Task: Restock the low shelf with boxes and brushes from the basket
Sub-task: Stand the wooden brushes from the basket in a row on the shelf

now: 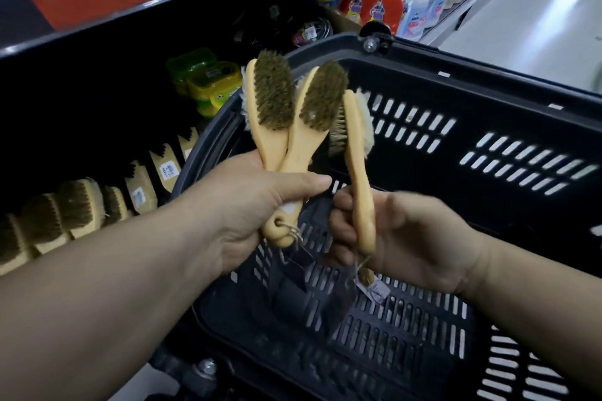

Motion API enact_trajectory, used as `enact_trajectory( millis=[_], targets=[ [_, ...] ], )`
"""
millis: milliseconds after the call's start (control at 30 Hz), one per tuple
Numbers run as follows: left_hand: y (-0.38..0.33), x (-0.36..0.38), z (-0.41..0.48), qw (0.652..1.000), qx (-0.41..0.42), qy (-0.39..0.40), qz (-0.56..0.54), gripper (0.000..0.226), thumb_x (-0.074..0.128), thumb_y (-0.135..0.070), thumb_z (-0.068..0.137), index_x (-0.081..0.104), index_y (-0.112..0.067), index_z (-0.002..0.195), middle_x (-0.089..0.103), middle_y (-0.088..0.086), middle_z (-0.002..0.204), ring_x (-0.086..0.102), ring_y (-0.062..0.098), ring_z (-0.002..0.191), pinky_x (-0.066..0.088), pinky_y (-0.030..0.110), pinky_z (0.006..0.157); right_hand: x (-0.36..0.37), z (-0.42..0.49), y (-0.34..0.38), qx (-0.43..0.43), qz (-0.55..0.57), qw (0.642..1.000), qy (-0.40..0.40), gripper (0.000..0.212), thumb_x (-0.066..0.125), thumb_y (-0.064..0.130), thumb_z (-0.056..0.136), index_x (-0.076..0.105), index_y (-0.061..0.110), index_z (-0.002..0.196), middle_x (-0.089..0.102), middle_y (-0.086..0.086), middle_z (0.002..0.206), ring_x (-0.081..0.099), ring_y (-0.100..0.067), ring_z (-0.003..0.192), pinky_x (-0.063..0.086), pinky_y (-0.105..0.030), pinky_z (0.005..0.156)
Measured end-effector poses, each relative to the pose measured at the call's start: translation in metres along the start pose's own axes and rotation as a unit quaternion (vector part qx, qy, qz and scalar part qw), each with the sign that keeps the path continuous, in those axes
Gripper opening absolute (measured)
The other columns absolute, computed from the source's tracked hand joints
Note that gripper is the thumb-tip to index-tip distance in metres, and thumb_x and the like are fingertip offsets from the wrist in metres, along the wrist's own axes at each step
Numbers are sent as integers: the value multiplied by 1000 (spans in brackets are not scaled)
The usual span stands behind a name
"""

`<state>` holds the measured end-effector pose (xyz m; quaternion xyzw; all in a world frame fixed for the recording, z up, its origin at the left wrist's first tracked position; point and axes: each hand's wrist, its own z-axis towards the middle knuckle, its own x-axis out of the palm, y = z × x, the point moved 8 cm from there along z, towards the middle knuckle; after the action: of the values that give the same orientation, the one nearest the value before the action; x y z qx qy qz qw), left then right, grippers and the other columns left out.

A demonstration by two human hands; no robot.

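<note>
While my left hand [260, 202] grips two brushes [273, 98] by their handles and my right hand [400, 238] clasps a third brush [358, 179] above the basket [488, 75], I should align all bristles before standing them beside the brush row [78, 205] on the low shelf [81, 107].

Bare forearms [107, 286]; left hand [257, 208], right hand [417, 238].

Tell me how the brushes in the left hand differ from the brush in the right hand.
The left hand holds two brushes fanned in a V; the right hand holds one brush. The left brushes face their brown bristles to the camera; the right brush is edge-on, brown bristles on one side, pale ones on the other. All have pale yellow handles with tags on strings, held over the basket.
</note>
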<state>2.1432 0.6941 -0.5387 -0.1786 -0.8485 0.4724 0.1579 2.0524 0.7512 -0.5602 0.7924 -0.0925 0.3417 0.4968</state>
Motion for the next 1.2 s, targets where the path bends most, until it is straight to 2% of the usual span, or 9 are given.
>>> enact_trajectory(
  millis=[133,233,333,533,767,933,1100,1167,1200],
  targets=[
    [0,-1,0,1000,4,-10,-20,28,73,-18,58,63,-16,84,58,-2,54,50,11,47,41,23,42,-6,0,0,0,44,997,-59,25,58,37,74,44,16,70,44,0,55,50,-15,51,53,-34,71],
    [1,-5,3,998,-4,-38,-59,11,72,-14,73,64,-13,81,62,-2,59,54,6,49,46,20,49,-6,-1,0,0,56,997,-59,20,43,34,83,49,15,78,50,-1,69,50,-14,61,49,-26,63],
    [3,-4,5,996,-16,-43,-82,4,67,-14,82,64,-12,84,63,-2,61,57,6,52,48,18,48,-3,-1,-2,7,34,998,-49,24,51,30,80,60,11,91,54,-5,79,56,-13,64,50,-24,61],
    [8,2,6,993,-49,0,-106,21,62,-17,87,66,-11,107,71,10,83,67,15,67,58,33,62,2,4,3,-55,-111,990,-64,27,54,12,88,57,2,113,70,-11,98,67,-22,89,55,-34,81],
    [8,11,3,994,-53,79,-59,39,69,-16,74,65,-8,111,73,13,86,69,22,66,56,31,50,-4,1,15,-51,-299,945,-120,33,53,32,80,54,0,88,63,-2,63,59,-10,56,47,-15,50],
    [5,7,3,998,-27,50,24,37,71,-9,74,62,-8,109,68,11,69,57,20,46,38,19,36,-15,2,26,-79,-385,909,-140,38,60,44,74,57,7,71,59,2,58,56,-9,55,47,-19,55],
    [2,0,6,1000,4,4,31,40,71,-6,75,60,-12,112,72,19,91,62,35,71,39,30,53,-54,13,12,6,-317,946,-67,13,70,34,79,67,22,84,67,0,80,64,-13,75,54,-24,72],
    [3,-1,6,1000,5,4,29,38,71,-5,75,60,-11,111,72,21,92,59,35,72,39,32,55,-109,20,-4,82,-416,893,-152,18,68,34,81,64,19,91,66,0,87,64,-18,87,52,-25,76],
    [3,-1,6,1000,5,7,27,38,71,-5,74,60,-10,110,71,22,92,59,36,72,40,36,58,-138,22,-15,128,-503,832,-197,16,66,30,84,61,18,94,65,-1,91,63,-19,91,49,-23,74]
  ],
)
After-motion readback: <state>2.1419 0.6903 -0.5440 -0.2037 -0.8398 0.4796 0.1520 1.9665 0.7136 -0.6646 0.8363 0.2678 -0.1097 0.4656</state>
